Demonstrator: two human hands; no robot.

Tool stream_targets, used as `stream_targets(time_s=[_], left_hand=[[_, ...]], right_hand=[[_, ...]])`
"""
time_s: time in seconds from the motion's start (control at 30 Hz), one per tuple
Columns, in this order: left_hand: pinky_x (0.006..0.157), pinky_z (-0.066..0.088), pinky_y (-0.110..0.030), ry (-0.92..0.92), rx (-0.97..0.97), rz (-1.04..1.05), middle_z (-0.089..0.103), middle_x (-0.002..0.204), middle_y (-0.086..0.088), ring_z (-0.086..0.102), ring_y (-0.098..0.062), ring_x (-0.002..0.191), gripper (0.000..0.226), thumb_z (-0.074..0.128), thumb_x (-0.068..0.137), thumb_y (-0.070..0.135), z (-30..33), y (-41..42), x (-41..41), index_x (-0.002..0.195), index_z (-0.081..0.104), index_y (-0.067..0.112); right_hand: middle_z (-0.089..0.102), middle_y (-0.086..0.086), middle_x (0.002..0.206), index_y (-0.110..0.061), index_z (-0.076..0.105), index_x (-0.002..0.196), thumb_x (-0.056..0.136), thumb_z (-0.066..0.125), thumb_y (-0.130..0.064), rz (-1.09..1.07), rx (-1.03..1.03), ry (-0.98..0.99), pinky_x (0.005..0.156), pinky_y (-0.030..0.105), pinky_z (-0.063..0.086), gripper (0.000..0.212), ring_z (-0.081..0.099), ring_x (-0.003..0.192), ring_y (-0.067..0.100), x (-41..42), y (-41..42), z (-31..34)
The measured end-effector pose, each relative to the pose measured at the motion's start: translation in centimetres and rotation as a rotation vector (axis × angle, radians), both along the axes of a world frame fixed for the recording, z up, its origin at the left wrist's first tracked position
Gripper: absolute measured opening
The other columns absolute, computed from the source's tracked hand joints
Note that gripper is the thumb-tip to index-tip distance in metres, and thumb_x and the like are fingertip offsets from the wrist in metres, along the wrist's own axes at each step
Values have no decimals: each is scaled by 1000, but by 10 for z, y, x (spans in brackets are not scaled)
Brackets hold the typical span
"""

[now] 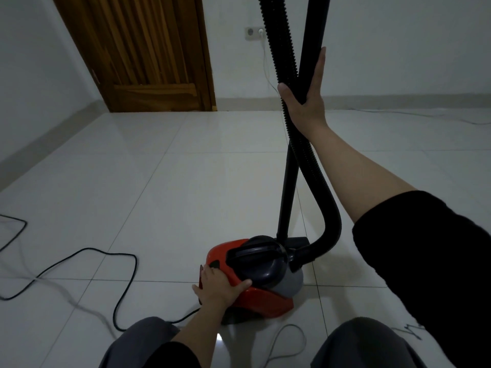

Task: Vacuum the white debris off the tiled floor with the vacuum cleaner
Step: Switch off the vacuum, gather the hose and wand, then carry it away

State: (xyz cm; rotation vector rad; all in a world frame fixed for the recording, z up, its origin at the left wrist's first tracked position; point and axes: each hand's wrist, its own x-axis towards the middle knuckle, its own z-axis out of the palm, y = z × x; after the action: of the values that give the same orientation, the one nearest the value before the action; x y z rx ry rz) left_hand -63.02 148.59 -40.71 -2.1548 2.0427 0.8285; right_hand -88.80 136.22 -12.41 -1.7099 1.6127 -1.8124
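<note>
A red and black canister vacuum cleaner (263,277) sits on the white tiled floor (159,195) just in front of my knees. My left hand (218,288) rests on its red rear end, fingers spread over the top and side. The rigid black wand (297,144) stands upright, its floor head (299,241) behind the canister. The ribbed black hose (316,181) loops up from the canister beside the wand. My right hand (308,102) is raised with fingers straight, thumb hooked around wand and hose. No white debris shows on the tiles.
The vacuum's black power cord (117,261) snakes over the floor at left. A thin white cable (289,343) loops between my knees. A wall socket (255,33) with a white plug sits at the back, beside a wooden door (148,54). Grey skirting runs along the walls.
</note>
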Motion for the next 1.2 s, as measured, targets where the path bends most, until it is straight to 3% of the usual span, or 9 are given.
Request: stream_targets(time_s=[0.1,0.17,0.3,0.43,0.57,0.73,0.83,0.97,1.2], left_hand=[[115,13,-58,53,-51,31,3,159,-17,5,-30,148,131,58,64,81,0,4,-4,150,-2,2],[115,17,-56,137,-205,-10,10,158,-18,14,-33,146,131,57,61,81,-4,5,-5,150,-1,4],[114,20,-58,230,-396,-252,26,155,-9,26,-29,141,100,58,71,64,-8,2,-8,151,20,19],[95,43,-46,274,-541,-269,62,117,-2,57,-24,108,57,44,83,58,1,-18,-15,123,56,19],[86,40,-28,241,-428,-500,61,115,-7,56,-24,104,38,48,95,37,16,-43,-25,125,53,14],[80,42,-34,92,-276,-659,61,115,-12,56,-30,105,35,46,96,35,33,-64,-30,121,47,11],[79,47,-36,89,-257,-625,63,112,-13,59,-32,98,34,45,95,37,48,-71,-26,117,47,10],[78,49,-39,127,-256,-520,65,108,-13,61,-31,93,36,46,95,38,99,-75,-3,117,49,9],[71,48,-34,85,-207,-378,64,103,-8,61,-25,86,31,45,96,38,240,-79,50,112,48,12]], right_hand=[[1,1,165,-13,-9,155,95,62,-32,-9,-16,12,76,-9,30,95,22,113,-24,1,3,-1],[1,0,165,-14,-9,156,95,62,-33,-19,-15,7,77,-7,33,95,24,118,-17,1,3,-2],[2,0,165,-15,-8,156,94,63,-34,-15,-28,-12,81,-8,29,96,22,124,-13,1,5,-2],[4,3,165,-12,-7,155,95,63,-29,-13,-41,-8,81,-11,24,94,19,117,-23,1,4,-2],[4,1,165,-13,-6,156,94,63,-29,-23,-42,-12,81,-11,24,94,19,116,-25,1,1,-2],[9,-11,159,-13,-4,156,94,63,-29,-65,-54,-10,76,-9,29,93,22,102,-41,1,-7,-2],[12,-1,164,-11,1,156,93,63,-33,-166,-78,-10,73,-8,33,91,25,105,-35,2,-14,18],[18,24,159,11,12,149,92,67,-20,-192,-241,29,82,-1,40,86,26,110,-39,10,-29,75],[30,17,157,6,19,150,88,73,-29,-171,-230,-1,74,-5,39,90,33,99,-41,69,-72,226]])
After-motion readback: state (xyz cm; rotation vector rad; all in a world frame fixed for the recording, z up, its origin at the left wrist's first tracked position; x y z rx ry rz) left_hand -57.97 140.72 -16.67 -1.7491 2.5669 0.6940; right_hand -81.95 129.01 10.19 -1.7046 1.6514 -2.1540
